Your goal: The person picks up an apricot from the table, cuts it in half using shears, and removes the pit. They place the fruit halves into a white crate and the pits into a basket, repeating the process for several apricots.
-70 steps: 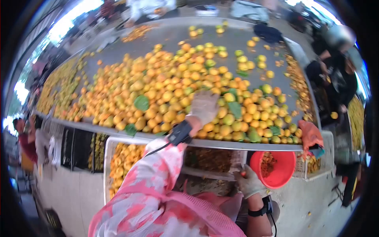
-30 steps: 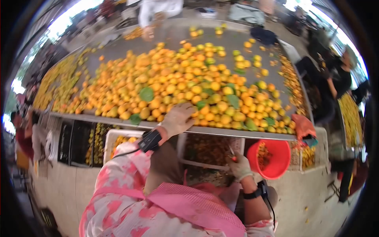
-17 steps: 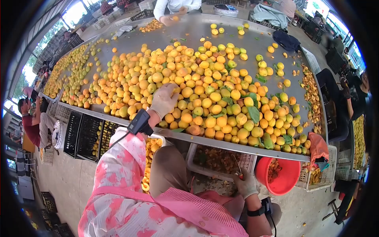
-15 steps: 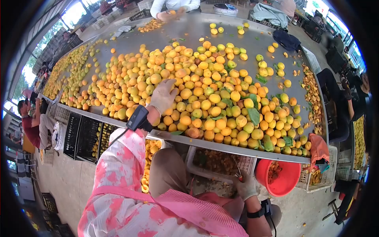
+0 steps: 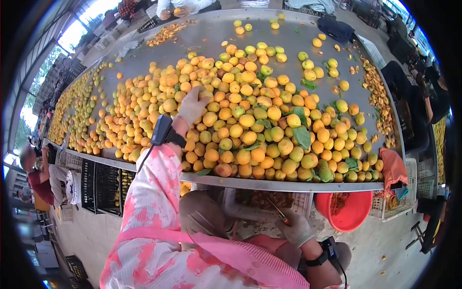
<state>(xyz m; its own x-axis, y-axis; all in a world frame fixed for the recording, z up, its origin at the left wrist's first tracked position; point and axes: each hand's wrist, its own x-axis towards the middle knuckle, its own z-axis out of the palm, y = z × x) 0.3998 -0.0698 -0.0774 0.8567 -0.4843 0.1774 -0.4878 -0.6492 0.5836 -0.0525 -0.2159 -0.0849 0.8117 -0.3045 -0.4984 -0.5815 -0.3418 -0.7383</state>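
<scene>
Since a second ago, the left hand (image 5: 192,108) has moved from the near edge of the worktop (image 5: 269,185) deeper into the heaped yellow-orange fruit (image 5: 236,130). Fruit lies right at its curled fingertips; whether its grip encloses one, I cannot tell. The right hand (image 5: 297,230), farther off below that edge, is clenched round a knife (image 5: 283,216), its long axis slanting toward the worktop.

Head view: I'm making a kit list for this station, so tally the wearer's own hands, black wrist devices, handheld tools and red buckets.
Wearer's hands: 2 (left hand, right hand)
Black wrist devices, one per wrist: 2
Pointed tool, in the right hand: 1
Red bucket: 1
Total: 6
</scene>
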